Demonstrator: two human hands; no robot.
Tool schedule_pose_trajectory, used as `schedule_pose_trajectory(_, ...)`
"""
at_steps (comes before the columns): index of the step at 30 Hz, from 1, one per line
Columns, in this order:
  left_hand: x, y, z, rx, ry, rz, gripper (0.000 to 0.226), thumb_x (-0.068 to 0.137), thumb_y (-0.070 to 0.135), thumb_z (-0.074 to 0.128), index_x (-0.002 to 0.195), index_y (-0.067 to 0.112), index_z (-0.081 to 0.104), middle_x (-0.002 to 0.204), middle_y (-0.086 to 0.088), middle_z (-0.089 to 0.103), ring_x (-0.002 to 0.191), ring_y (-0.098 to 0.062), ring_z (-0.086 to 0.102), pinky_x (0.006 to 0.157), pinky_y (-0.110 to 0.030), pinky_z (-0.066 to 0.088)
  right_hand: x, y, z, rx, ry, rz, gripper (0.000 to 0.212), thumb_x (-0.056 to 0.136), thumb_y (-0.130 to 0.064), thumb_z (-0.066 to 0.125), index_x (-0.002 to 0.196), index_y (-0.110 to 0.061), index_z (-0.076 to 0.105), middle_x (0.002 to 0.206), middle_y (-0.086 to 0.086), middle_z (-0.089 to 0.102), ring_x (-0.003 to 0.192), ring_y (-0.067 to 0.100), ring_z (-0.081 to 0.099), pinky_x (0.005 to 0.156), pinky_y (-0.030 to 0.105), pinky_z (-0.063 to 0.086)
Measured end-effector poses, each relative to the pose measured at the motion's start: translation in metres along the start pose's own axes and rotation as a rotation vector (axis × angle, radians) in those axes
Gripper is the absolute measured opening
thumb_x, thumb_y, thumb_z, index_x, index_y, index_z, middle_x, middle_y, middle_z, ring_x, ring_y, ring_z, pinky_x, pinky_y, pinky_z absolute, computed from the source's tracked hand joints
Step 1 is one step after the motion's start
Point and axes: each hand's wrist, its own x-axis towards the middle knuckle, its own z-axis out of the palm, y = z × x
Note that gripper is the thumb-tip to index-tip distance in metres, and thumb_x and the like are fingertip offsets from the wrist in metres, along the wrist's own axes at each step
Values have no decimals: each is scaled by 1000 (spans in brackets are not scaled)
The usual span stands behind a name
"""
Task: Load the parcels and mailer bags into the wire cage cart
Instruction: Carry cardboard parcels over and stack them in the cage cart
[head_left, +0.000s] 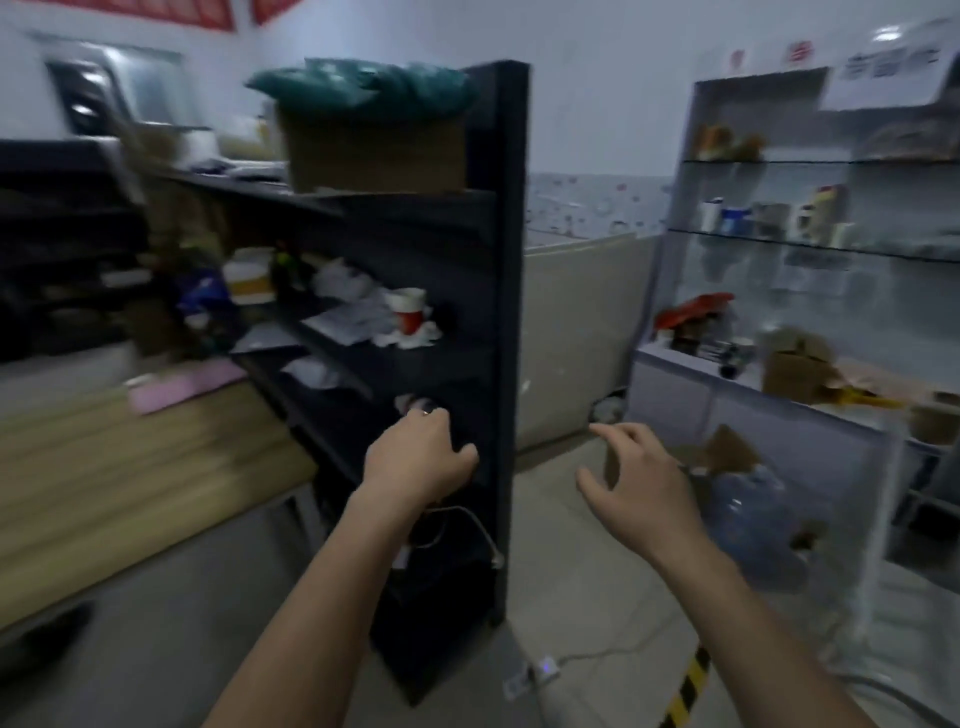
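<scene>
Cardboard box sits on top of the black shelf, green bag on it. Our left grip is curled against a lower tier; too blurred, can't tell if it holds anything. Our right grip is wide, fingers spread, empty, near an open box on the floor.

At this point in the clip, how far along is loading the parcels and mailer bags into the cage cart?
Done: nothing shows; no cage cart is in view. In hand: the right hand is open and empty; the left hand curls at the dark shelf unit, blur hides any grip. Left: seemingly all the loading, perhaps including the cardboard box atop it.
</scene>
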Motion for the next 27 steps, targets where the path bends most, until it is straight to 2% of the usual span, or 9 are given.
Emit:
schedule_pose_trajectory(3,-26,-85,-31,27,57,-156,38,92,53,48,107,18,52,113,-3,55,96,-25,58,68,-34,42,9,-75,39,14,-63,-131,54,93,-42,60,144,-28,48,137,-4,45,120,20,52,89,35,49)
schedule_pose_trajectory(5,-48,-140,-49,22,95,-264,41,89,53,50,109,17,54,115,-9,57,102,-30,58,72,-36,43,12,-123,67,1,-124,-223,57,94,-46,59,146,-28,44,140,-6,42,120,18,52,86,33,50)
schedule_pose_trajectory(9,-109,-232,-80,9,146,-517,56,87,53,51,130,16,54,133,-11,55,120,-33,55,94,-42,49,7,-212,121,52,-258,-419,61,93,-48,58,148,-27,42,142,-7,40,122,16,50,83,31,50)
schedule_pose_trajectory(11,-147,-269,-92,37,169,-634,58,88,54,51,134,18,52,137,-9,53,123,-32,54,97,-42,49,-2,-253,145,70,-309,-513,62,93,-48,59,148,-27,43,141,-5,41,122,17,51,86,32,50)
schedule_pose_trajectory(16,-235,-331,-119,93,208,-885,53,88,51,52,128,16,57,129,-10,58,115,-31,58,89,-40,52,-37,-344,193,133,-410,-699,62,90,-44,62,147,-24,46,141,-2,43,122,20,52,89,35,50)
schedule_pose_trajectory(19,-270,-353,-131,95,224,-987,43,88,49,52,116,17,58,119,-8,58,108,-30,59,82,-36,49,-51,-382,216,173,-483,-764,61,90,-41,64,146,-24,47,142,0,44,124,22,51,91,34,47)
schedule_pose_trajectory(22,-286,-371,-135,131,245,-1092,43,84,57,52,105,20,59,108,-6,60,99,-28,61,83,-41,54,-52,-405,240,205,-538,-816,61,89,-41,65,145,-23,49,142,2,46,125,24,51,94,35,47)
schedule_pose_trajectory(27,-270,-393,-136,132,266,-1177,39,86,54,55,108,22,59,104,-3,59,94,-24,61,81,-42,56,-28,-428,275,214,-615,-872,61,88,-40,67,144,-22,50,141,3,46,128,24,48,97,37,45)
